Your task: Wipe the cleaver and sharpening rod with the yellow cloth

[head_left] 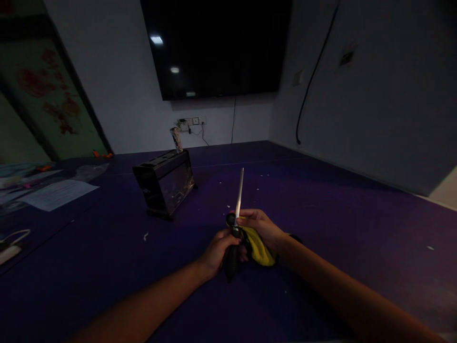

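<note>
My left hand (216, 255) is closed around the black handle of a knife (239, 190), whose narrow, pale blade points up and away from me. My right hand (262, 227) is closed on a yellow cloth (260, 248) with dark edges, its fingers at the base of the blade. The cloth hangs below the right palm, just right of the handle. A round black part sits where handle and blade meet; I cannot make out its exact shape.
A black knife block (162, 183) with see-through sides stands ahead on the left, a mottled handle (176, 139) sticking out of its top. Papers (60, 193) and plastic lie at far left, near a white cable (12, 250). Small white scraps dot the purple surface (342, 224).
</note>
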`<control>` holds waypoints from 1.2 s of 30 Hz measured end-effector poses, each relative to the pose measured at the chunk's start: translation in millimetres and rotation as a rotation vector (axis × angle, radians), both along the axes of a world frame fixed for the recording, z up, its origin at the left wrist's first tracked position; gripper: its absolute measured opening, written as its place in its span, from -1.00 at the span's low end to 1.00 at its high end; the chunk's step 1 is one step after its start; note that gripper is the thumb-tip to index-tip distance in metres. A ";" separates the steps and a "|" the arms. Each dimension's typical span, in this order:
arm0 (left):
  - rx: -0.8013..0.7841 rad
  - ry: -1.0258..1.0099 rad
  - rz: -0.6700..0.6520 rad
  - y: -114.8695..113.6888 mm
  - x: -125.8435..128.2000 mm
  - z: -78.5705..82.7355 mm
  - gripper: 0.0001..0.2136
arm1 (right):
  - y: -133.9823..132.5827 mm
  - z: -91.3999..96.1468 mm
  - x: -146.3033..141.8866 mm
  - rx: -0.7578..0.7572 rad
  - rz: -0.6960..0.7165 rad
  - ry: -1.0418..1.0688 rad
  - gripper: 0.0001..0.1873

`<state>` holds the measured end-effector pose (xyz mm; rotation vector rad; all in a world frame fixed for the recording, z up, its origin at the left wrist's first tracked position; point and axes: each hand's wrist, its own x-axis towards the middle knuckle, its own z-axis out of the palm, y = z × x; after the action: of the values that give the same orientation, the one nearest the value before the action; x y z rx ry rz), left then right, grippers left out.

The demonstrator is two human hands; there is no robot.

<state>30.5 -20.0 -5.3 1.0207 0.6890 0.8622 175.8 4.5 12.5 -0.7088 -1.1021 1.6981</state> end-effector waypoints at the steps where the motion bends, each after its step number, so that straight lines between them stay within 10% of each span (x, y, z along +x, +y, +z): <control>1: -0.009 0.013 -0.006 0.4 0.4 0.7 -0.72 | -0.9 1.2 -0.8 0.013 -0.018 -0.002 -0.67; 36: 0.322 0.248 -0.032 -3.0 -2.1 -10.5 -0.64 | -5.5 2.9 3.0 -0.016 0.095 -0.064 -0.81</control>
<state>28.3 -23.1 -15.8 1.4416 0.7545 0.8427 178.9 -1.1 15.4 -0.7353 -1.1847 1.7770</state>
